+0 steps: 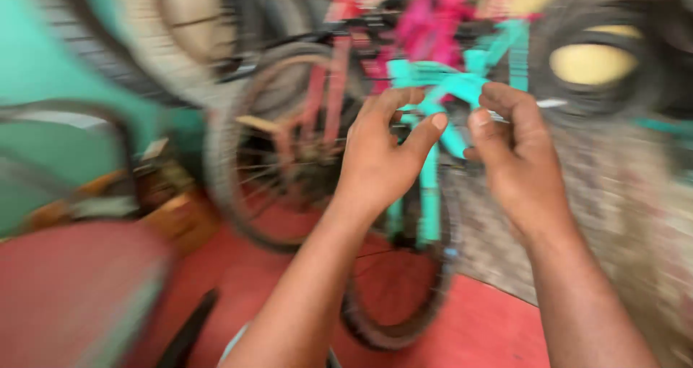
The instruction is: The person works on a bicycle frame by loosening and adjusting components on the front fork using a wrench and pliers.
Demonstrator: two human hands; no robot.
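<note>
The picture is blurred by motion. Both my hands are raised in front of a turquoise bicycle frame [440, 86]. My left hand [382, 151] curls its fingers toward the frame, thumb up, close to the turquoise tube. My right hand [512, 137] pinches a thin pale rod-like thing [552, 103] that sticks out to the right. Below the hands hangs the bicycle's black front wheel [404, 317]. Whether the left hand grips anything is too blurred to tell.
A red and pink bicycle [339, 86] with its wheel [238, 166] stands behind on the left. Tyres hang at top left [166, 58] and top right [592, 65]. The floor [491, 325] is red. A dark saddle-like shape [188, 332] is low left.
</note>
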